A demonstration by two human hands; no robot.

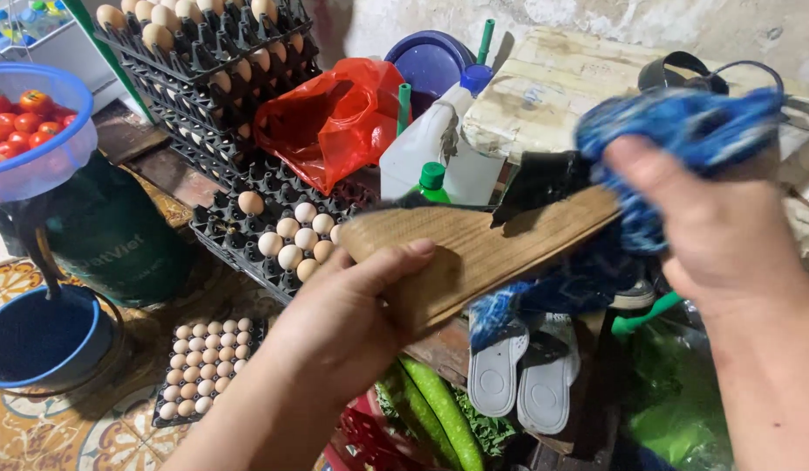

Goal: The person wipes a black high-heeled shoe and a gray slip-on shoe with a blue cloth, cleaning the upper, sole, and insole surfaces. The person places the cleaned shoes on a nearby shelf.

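Note:
My left hand (352,318) grips the near end of a flat brown wooden sandal sole (474,249), held up at an angle with its black strap (540,179) at the far end. My right hand (718,231) is closed on a crumpled blue patterned cloth (683,131) and presses it against the sandal's far end, where more of the cloth hangs below. The right hand is blurred by motion.
Black trays of brown eggs (291,240) are stacked and spread at left, a tray of small eggs (204,358) on the tiled floor. A red plastic bag (335,118), white jug (422,144), tomato basket (34,131), blue basin (47,340), white sandals (522,371) and cucumbers (435,406) surround me.

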